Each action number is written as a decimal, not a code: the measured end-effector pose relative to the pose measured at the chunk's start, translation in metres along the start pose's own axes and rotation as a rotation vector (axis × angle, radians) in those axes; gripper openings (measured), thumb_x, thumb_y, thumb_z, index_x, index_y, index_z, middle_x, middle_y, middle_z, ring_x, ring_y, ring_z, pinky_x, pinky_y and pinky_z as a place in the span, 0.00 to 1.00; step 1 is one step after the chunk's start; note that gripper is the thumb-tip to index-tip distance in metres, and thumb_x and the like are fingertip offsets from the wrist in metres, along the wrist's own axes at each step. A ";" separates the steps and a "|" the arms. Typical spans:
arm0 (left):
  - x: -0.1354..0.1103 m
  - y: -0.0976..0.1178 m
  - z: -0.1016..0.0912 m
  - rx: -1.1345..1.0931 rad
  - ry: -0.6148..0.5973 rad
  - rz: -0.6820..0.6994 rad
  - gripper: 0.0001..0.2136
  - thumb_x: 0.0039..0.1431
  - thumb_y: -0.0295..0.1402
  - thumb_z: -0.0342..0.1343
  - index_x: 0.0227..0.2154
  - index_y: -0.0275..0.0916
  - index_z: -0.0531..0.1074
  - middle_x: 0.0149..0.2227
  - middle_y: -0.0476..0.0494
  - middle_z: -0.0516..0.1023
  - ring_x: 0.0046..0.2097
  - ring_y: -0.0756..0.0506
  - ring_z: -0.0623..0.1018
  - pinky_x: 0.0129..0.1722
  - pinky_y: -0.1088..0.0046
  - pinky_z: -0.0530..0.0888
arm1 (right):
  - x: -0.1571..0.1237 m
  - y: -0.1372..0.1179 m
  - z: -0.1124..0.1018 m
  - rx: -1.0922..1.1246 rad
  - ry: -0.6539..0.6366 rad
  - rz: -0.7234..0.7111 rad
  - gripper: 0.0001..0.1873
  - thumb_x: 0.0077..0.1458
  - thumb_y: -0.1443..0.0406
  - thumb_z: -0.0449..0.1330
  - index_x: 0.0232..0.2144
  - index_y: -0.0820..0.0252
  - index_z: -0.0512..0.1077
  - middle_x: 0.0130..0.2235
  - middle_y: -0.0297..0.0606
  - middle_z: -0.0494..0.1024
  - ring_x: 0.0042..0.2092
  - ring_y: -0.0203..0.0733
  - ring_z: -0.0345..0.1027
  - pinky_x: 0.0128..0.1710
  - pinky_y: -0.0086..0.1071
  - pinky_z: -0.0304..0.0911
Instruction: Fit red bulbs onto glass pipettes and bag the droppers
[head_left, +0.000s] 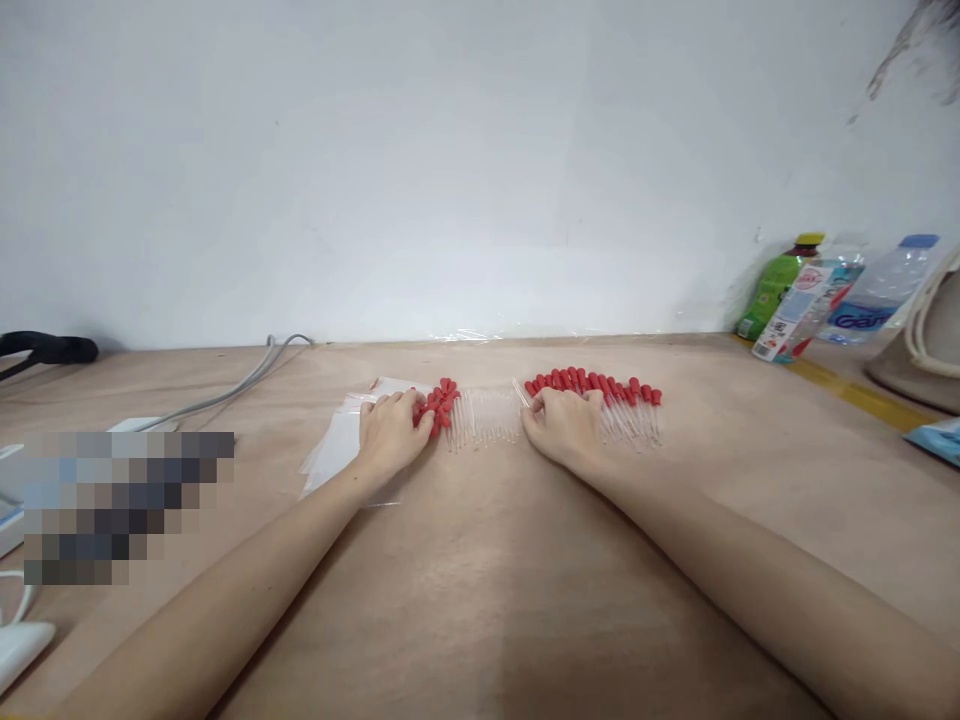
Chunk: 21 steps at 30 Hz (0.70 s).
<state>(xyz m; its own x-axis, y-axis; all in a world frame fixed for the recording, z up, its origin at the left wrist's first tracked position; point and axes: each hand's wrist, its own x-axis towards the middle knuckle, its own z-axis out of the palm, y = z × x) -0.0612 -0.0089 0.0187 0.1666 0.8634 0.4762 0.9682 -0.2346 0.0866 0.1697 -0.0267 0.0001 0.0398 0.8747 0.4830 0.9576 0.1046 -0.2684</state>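
Left hand (390,432) lies over clear bags (334,452), fingers curled against the dropper bunch (441,402); can't tell if it's gripping. Right hand (566,425) lies flat, palm down, on the dropper row (615,398), mid-table (480,600) toward the far edge.

Bare forearms (247,590), bare left grip (390,432), right grip (566,425)

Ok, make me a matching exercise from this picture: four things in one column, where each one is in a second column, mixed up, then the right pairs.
Things
1 left hand
2 right hand
3 green bottle
4 cable

Places
A far right, by the wall
B on the long row of droppers
C left side of the table
D on the small bunch of droppers, by the bags

Pairs: 1-D, 2-B, 3-A, 4-C
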 end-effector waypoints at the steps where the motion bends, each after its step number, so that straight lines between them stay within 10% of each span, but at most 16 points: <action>1: 0.002 -0.003 0.000 0.003 -0.001 -0.005 0.08 0.53 0.35 0.47 0.34 0.41 0.69 0.31 0.44 0.75 0.38 0.40 0.73 0.38 0.62 0.62 | -0.006 0.004 -0.001 0.033 0.056 -0.033 0.12 0.50 0.61 0.48 0.25 0.60 0.68 0.25 0.36 0.73 0.31 0.40 0.64 0.40 0.39 0.41; 13: 0.008 -0.013 0.003 -0.105 -0.127 0.012 0.08 0.48 0.30 0.49 0.31 0.39 0.72 0.29 0.44 0.73 0.31 0.44 0.73 0.31 0.70 0.67 | -0.041 0.033 -0.012 0.079 0.183 -0.215 0.11 0.51 0.60 0.50 0.23 0.61 0.66 0.24 0.33 0.71 0.29 0.35 0.61 0.39 0.35 0.41; 21: 0.002 -0.006 0.002 -0.181 -0.092 0.255 0.15 0.47 0.24 0.46 0.35 0.42 0.73 0.32 0.43 0.67 0.38 0.43 0.69 0.38 0.67 0.68 | -0.040 0.032 -0.012 0.085 0.171 -0.211 0.11 0.50 0.61 0.50 0.23 0.60 0.66 0.24 0.33 0.71 0.29 0.35 0.61 0.39 0.35 0.41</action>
<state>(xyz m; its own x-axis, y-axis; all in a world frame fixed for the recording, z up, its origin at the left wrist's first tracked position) -0.0665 -0.0042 0.0171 0.4235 0.8015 0.4221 0.8456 -0.5169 0.1331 0.2020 -0.0645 -0.0178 -0.1031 0.7375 0.6675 0.9228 0.3213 -0.2125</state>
